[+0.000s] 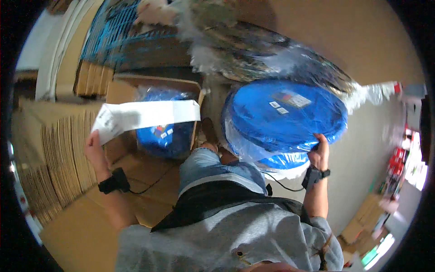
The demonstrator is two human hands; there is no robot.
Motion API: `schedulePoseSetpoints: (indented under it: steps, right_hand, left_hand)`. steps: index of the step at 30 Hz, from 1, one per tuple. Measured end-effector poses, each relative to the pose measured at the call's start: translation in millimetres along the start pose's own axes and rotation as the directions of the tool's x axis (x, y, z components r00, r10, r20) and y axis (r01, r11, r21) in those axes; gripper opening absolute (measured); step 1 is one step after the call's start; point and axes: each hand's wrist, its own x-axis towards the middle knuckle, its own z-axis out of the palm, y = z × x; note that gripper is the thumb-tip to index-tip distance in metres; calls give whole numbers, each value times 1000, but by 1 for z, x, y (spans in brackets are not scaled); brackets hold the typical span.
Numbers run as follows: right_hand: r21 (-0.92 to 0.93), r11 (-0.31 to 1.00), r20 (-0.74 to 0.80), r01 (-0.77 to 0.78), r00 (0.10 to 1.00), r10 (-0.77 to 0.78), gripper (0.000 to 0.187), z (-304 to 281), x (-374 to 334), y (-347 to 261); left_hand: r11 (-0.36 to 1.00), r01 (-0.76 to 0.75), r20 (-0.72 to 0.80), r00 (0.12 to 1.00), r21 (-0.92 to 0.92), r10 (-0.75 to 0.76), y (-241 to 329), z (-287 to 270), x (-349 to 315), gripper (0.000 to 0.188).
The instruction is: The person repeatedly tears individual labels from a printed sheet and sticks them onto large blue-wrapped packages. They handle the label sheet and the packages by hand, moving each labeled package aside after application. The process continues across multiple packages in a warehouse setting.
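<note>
My left hand (96, 152) is closed on one end of a long white paper strip (154, 113). Faint dark print shows on the folded end near my fingers, and the strip stretches across an open cardboard box (115, 93). Inside that box lies a blue item in clear plastic (158, 143), partly covered by the strip. On the right, my right hand (320, 152) grips the near right edge of a large round blue package (276, 118) wrapped in clear film. Small white labels and a larger printed label sit on its top. It rests on another blue wrapped package (285, 160).
Flattened cardboard sheets (63, 154) stand in a row at the left. Behind the blue packages lies a bulky plastic-wrapped bundle (281, 59). Blue strapped stacks (136, 38) are at the back left. Cartons (362, 222) stand at the far right.
</note>
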Motion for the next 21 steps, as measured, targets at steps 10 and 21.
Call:
schedulePoseSetpoints:
  steps: [10, 21]
  right_hand:
    - [-327, 926, 410, 190, 911, -42, 45, 90, -143, -18]
    - [-655, 735, 690, 174, 533, 489, 54, 230, -197, 155]
  left_hand:
    - [939, -146, -794, 583, -311, -173, -17, -186, -100, 27]
    - [976, -215, -895, 439, -21, 77, -18, -188, -120, 30]
